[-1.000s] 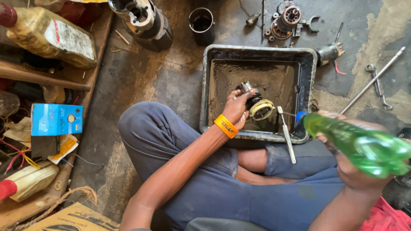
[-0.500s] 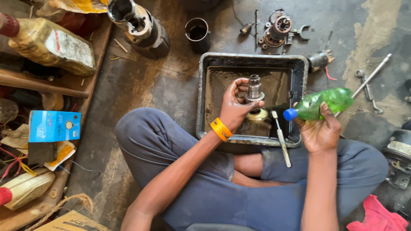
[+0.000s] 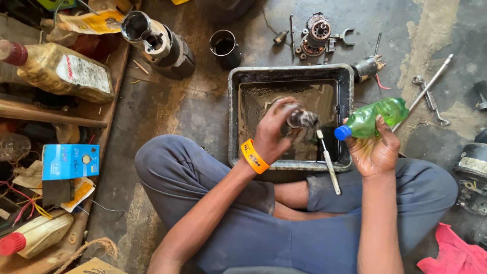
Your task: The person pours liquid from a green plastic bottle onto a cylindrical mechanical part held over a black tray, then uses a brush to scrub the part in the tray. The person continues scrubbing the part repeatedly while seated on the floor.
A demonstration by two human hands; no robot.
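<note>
While we sit cross-legged on the floor, our left hand (image 3: 274, 133) reaches over the black tray (image 3: 234, 116), its fingers curled tight around a small metal part (image 3: 303, 120) held above the tray's murky inside. Our right hand (image 3: 374, 149) wraps a green plastic bottle (image 3: 378, 115), tipped sideways so that its blue cap (image 3: 342, 133) points toward the part. The part is blurred and half covered by our fingers, so we cannot tell its shape. A brush (image 3: 328, 162) lies across the tray's near rim.
</note>
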